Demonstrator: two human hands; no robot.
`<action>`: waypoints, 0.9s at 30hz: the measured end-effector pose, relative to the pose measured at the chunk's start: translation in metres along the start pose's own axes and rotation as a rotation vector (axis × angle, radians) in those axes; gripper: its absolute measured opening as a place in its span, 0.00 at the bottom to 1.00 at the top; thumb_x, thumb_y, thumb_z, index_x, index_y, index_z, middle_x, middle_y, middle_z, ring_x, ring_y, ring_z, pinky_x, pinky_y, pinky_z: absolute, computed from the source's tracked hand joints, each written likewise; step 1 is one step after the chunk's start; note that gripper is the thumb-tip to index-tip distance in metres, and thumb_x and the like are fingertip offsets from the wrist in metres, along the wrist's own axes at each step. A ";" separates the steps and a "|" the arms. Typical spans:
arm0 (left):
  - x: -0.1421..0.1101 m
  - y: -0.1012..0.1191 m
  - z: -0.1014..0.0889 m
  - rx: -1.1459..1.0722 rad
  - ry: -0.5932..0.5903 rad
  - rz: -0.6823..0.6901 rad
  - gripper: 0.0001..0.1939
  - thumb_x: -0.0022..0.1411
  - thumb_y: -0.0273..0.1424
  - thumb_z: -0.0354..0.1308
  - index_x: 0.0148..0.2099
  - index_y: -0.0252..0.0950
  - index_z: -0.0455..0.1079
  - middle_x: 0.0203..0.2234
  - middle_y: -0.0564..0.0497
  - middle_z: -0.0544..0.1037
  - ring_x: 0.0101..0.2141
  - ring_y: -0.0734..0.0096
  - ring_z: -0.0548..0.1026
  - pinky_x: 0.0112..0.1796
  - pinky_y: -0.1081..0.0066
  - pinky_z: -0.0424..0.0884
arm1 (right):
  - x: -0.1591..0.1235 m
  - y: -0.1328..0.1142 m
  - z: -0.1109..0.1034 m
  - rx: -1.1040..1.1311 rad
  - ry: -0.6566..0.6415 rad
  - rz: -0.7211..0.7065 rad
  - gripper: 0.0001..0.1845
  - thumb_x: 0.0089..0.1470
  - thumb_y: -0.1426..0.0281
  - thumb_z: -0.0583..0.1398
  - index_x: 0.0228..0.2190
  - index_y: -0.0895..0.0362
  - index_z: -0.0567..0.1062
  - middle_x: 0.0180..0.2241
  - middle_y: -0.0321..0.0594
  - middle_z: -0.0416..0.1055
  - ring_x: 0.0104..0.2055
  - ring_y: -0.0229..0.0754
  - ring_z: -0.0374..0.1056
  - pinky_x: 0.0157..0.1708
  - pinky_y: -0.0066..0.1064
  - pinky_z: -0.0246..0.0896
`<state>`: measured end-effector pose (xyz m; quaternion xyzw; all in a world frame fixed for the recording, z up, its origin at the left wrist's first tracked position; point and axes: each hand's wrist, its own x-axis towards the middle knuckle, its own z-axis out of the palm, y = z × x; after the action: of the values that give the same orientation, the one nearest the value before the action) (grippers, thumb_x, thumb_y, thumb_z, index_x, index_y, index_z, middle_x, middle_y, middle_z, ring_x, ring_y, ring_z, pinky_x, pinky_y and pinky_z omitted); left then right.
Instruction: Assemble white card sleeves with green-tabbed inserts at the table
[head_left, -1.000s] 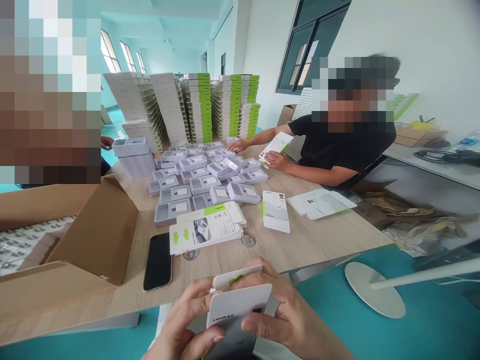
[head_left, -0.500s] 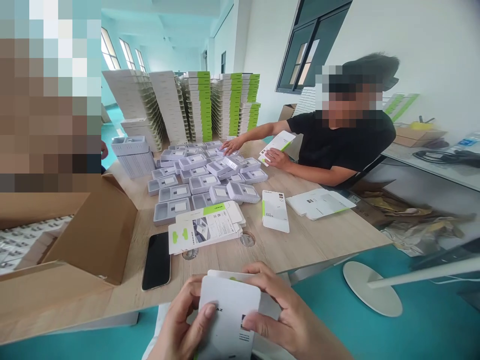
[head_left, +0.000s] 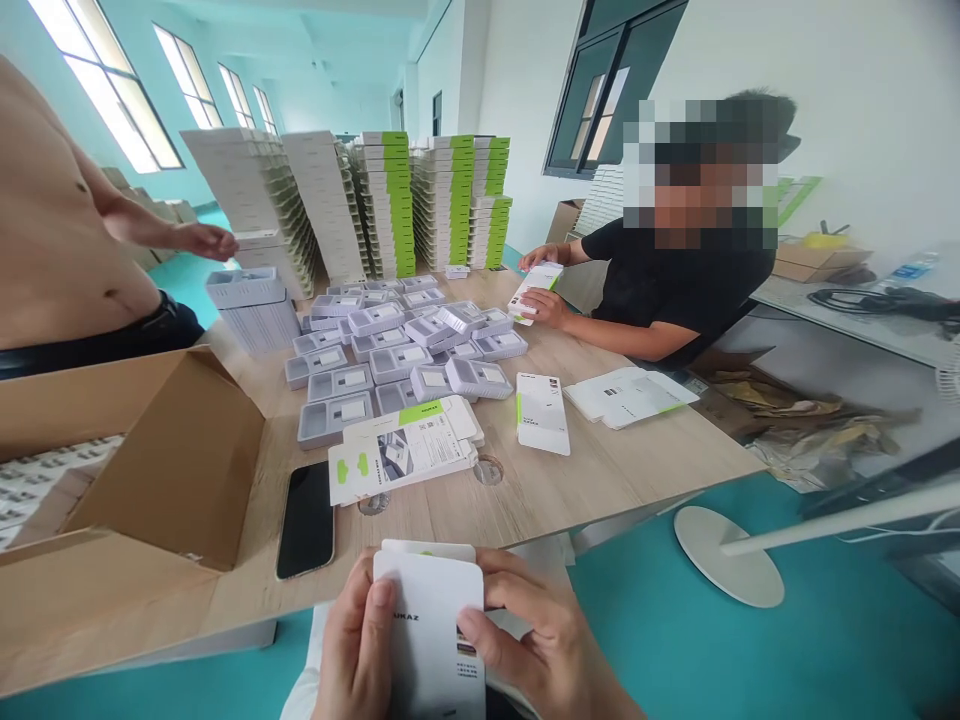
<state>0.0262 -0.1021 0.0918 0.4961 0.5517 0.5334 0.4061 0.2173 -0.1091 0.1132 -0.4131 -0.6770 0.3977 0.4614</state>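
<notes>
Low in front of me, below the table edge, I hold a white printed carton between both hands. My left hand grips its left side, thumb on the front face. My right hand is closed on its right side, thumb pressing near the small printed marks. A pale flap shows behind the carton's top edge. Nearest on the table lies a pile of flat printed cartons with green bands. Grey-white plastic trays, several with a white piece inside, lie heaped behind that pile.
A black phone lies beside an open cardboard box. More white cartons and flat sheets lie to the right. Tall carton stacks stand at the back. A co-worker holds a carton; another person stands left.
My hands and the carton have shifted slightly left. The co-worker's reaching hand has drawn back from the trays to their carton. The person at left now shows a torso and extended arm.
</notes>
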 end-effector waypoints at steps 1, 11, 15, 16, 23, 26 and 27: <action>0.000 0.000 0.000 0.010 -0.007 -0.015 0.31 0.69 0.62 0.54 0.40 0.40 0.81 0.33 0.49 0.81 0.32 0.62 0.75 0.36 0.67 0.74 | 0.002 -0.001 -0.002 -0.009 -0.010 0.015 0.14 0.70 0.65 0.61 0.33 0.56 0.83 0.43 0.47 0.81 0.40 0.43 0.78 0.40 0.28 0.73; 0.017 -0.004 -0.002 0.192 -0.051 0.002 0.32 0.72 0.61 0.48 0.39 0.39 0.77 0.30 0.48 0.81 0.31 0.60 0.75 0.35 0.65 0.72 | 0.019 -0.006 0.006 0.064 0.035 0.173 0.22 0.73 0.55 0.56 0.29 0.54 0.71 0.30 0.36 0.70 0.31 0.38 0.64 0.34 0.28 0.64; 0.015 -0.002 -0.004 -0.045 -0.137 0.165 0.25 0.74 0.52 0.56 0.66 0.49 0.65 0.62 0.42 0.77 0.47 0.58 0.81 0.45 0.64 0.76 | 0.027 0.000 -0.002 0.153 0.038 0.184 0.22 0.73 0.51 0.55 0.33 0.54 0.72 0.29 0.34 0.68 0.31 0.38 0.60 0.33 0.29 0.61; 0.017 -0.001 -0.005 -0.137 -0.186 0.201 0.32 0.72 0.53 0.58 0.72 0.56 0.56 0.71 0.42 0.68 0.52 0.57 0.81 0.48 0.62 0.77 | 0.028 0.001 -0.005 0.179 0.044 0.182 0.22 0.73 0.51 0.56 0.34 0.54 0.73 0.29 0.34 0.67 0.31 0.38 0.60 0.33 0.29 0.61; 0.047 -0.004 -0.023 -0.231 -0.957 -0.017 0.52 0.43 0.63 0.75 0.63 0.37 0.76 0.46 0.37 0.85 0.48 0.38 0.85 0.48 0.47 0.82 | 0.031 0.007 -0.009 0.271 -0.019 0.133 0.23 0.71 0.47 0.57 0.48 0.52 0.77 0.44 0.44 0.80 0.46 0.47 0.75 0.48 0.37 0.72; 0.047 -0.009 -0.025 -0.231 -1.080 -0.131 0.35 0.53 0.63 0.70 0.50 0.41 0.84 0.33 0.45 0.86 0.43 0.42 0.86 0.45 0.49 0.83 | 0.025 0.010 -0.007 0.174 0.032 0.118 0.23 0.74 0.54 0.56 0.65 0.46 0.67 0.63 0.48 0.75 0.64 0.50 0.72 0.53 0.38 0.75; 0.046 -0.011 -0.023 -0.240 -1.065 -0.138 0.33 0.56 0.63 0.68 0.49 0.42 0.85 0.32 0.45 0.86 0.44 0.42 0.86 0.48 0.48 0.81 | 0.024 0.010 -0.008 0.079 0.060 0.052 0.26 0.75 0.58 0.57 0.70 0.42 0.61 0.68 0.47 0.69 0.70 0.49 0.66 0.59 0.40 0.73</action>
<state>-0.0055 -0.0610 0.0871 0.6104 0.2366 0.2401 0.7168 0.2212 -0.0816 0.1130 -0.4237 -0.6356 0.4235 0.4869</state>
